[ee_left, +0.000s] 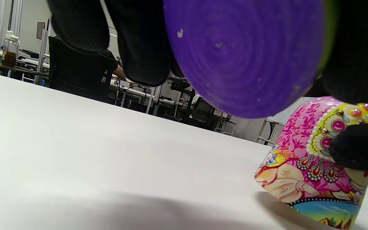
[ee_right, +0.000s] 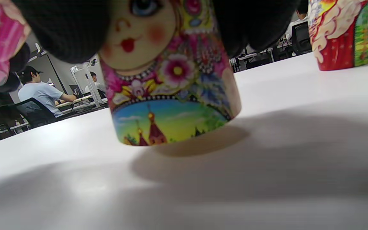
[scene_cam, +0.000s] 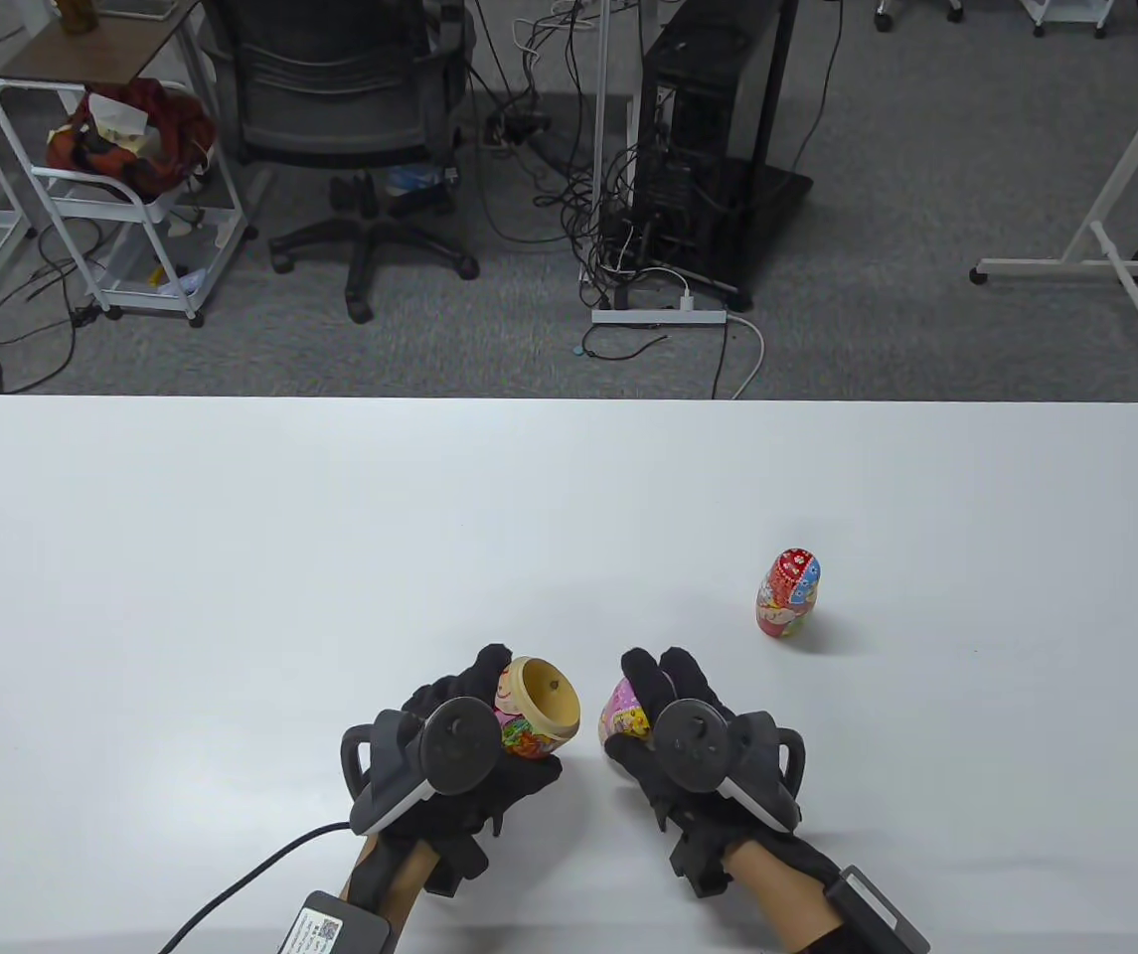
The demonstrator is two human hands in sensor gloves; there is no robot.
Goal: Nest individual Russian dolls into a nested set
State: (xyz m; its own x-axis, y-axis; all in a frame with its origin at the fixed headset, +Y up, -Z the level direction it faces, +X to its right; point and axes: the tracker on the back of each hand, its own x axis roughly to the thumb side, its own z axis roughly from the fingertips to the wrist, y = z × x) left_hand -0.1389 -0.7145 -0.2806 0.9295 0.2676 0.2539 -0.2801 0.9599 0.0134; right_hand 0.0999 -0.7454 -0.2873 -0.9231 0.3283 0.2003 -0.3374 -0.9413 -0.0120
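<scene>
Wood showing: left hand (scene_cam: 449,740) grips the hollow bottom half (scene_cam: 537,708), mouth tilted toward the top half (scene_cam: 625,713).
Top half: pink, painted face, clamped in right hand (scene_cam: 688,740), rim on the surface (scene_cam: 231,556).
Risk: red doll (scene_cam: 787,594), beyond the top half, left out if halves close.
</scene>
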